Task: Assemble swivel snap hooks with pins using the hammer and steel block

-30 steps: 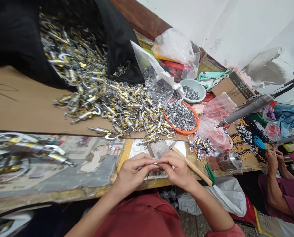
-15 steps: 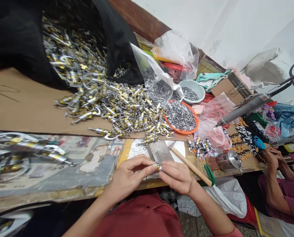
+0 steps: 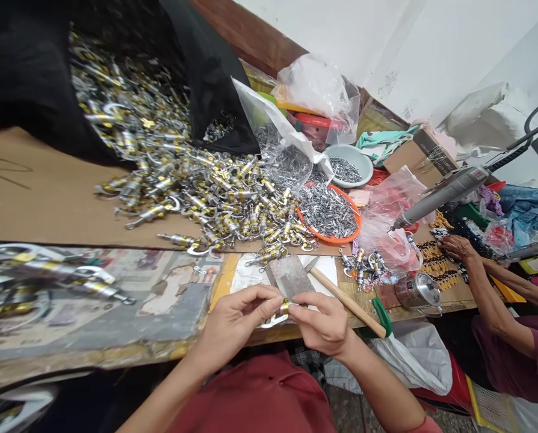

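Note:
My left hand point(image 3: 236, 319) and my right hand point(image 3: 324, 325) meet over the table's near edge, both pinching one small silver and gold metal clasp point(image 3: 281, 309) between their fingertips. A curved silver hook of it shows just below my left fingers. Right behind the hands lie a grey metal block point(image 3: 290, 276) and a wooden-handled hammer point(image 3: 348, 302) on white paper. A big pile of the same silver and gold clasps point(image 3: 197, 192) spills from a black bag point(image 3: 20, 84) across brown cardboard beyond.
An orange basket of small silver parts point(image 3: 330, 211), a pale bowl point(image 3: 351, 166) and clear plastic bags point(image 3: 316, 96) stand at the back. A small steel cup point(image 3: 416, 291) sits right. Another person's hand point(image 3: 456, 246) reaches over beaded pieces at right, under a hanging rotary tool point(image 3: 440, 195).
My hands have shifted slightly and turned the clasp, so its gold band and hook show. The other person's hand has reached forward and left over the beaded pieces.

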Demonstrator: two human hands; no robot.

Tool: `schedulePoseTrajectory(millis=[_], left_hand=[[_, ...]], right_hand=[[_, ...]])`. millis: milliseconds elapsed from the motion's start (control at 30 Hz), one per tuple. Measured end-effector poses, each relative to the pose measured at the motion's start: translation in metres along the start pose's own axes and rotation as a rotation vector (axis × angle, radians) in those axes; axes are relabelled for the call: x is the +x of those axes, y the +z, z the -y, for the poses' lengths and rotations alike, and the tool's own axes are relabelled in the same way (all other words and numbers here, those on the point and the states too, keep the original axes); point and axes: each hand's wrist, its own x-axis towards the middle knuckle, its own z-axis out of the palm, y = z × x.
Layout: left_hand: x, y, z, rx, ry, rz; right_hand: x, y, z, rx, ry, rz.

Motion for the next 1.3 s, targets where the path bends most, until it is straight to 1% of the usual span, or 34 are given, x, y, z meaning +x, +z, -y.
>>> schedulePoseTrajectory(millis=[133, 200, 233, 300, 333, 400, 467, 500, 567, 600, 667, 733, 800, 900, 967, 1033, 1100, 1167, 1200, 1233, 1300], left_hand=[[-0.003, 0.007, 0.006, -0.135, -0.166, -0.053], [-0.003, 0.009, 0.009, -0.195, -0.207, -0.055], [-0.003, 0.010, 0.010, -0.214, -0.212, -0.054], [-0.002, 0.011, 0.011, -0.232, -0.210, -0.063], [0.000, 0.010, 0.012, -0.235, -0.211, -0.061], [0.003, 0.008, 0.013, -0.239, -0.224, -0.031], [0.006, 0.005, 0.014, -0.251, -0.248, 0.022], [0.007, 0.004, 0.014, -0.260, -0.263, 0.051], [0.008, 0.000, 0.013, -0.269, -0.288, 0.095], [0.009, -0.002, 0.013, -0.265, -0.295, 0.112], [0.009, -0.005, 0.013, -0.249, -0.295, 0.144], [0.010, -0.007, 0.014, -0.240, -0.288, 0.184], [0.012, -0.008, 0.017, -0.263, -0.286, 0.229], [0.017, -0.009, 0.022, -0.344, -0.293, 0.282], [0.020, -0.011, 0.025, -0.399, -0.307, 0.291], [0.024, -0.013, 0.027, -0.426, -0.317, 0.277], [0.026, -0.015, 0.028, -0.423, -0.320, 0.255], [0.026, -0.016, 0.027, -0.409, -0.321, 0.240], [0.026, -0.016, 0.026, -0.405, -0.324, 0.235], [0.026, -0.016, 0.026, -0.407, -0.329, 0.232], [0.026, -0.016, 0.025, -0.415, -0.341, 0.233]], right_hand=[[0.003, 0.001, 0.007, 0.076, 0.149, -0.040], [0.005, 0.001, 0.009, 0.112, 0.225, -0.048], [0.007, 0.000, 0.009, 0.133, 0.262, -0.018], [0.013, -0.004, -0.001, 0.173, 0.324, 0.100], [0.017, -0.008, -0.011, 0.163, 0.352, 0.165], [0.029, -0.017, -0.042, 0.026, 0.424, 0.264], [0.043, -0.026, -0.082, -0.334, 0.591, 0.340], [0.049, -0.029, -0.102, -0.507, 0.674, 0.415], [0.059, -0.030, -0.136, -0.576, 0.727, 0.485], [0.062, -0.027, -0.148, -0.581, 0.739, 0.524], [0.064, -0.019, -0.163, -0.565, 0.744, 0.577], [0.064, -0.009, -0.168, -0.555, 0.748, 0.600], [0.064, -0.004, -0.169, -0.536, 0.760, 0.586], [0.065, -0.008, -0.171, -0.487, 0.796, 0.516], [0.066, -0.014, -0.169, -0.436, 0.825, 0.452], [0.065, -0.018, -0.159, -0.357, 0.844, 0.409], [0.061, -0.017, -0.138, -0.252, 0.847, 0.412], [0.054, -0.014, -0.107, -0.095, 0.818, 0.453], [0.050, -0.012, -0.091, -0.003, 0.788, 0.482], [0.047, -0.010, -0.074, 0.133, 0.728, 0.509], [0.041, -0.005, -0.048, 0.233, 0.607, 0.560]])
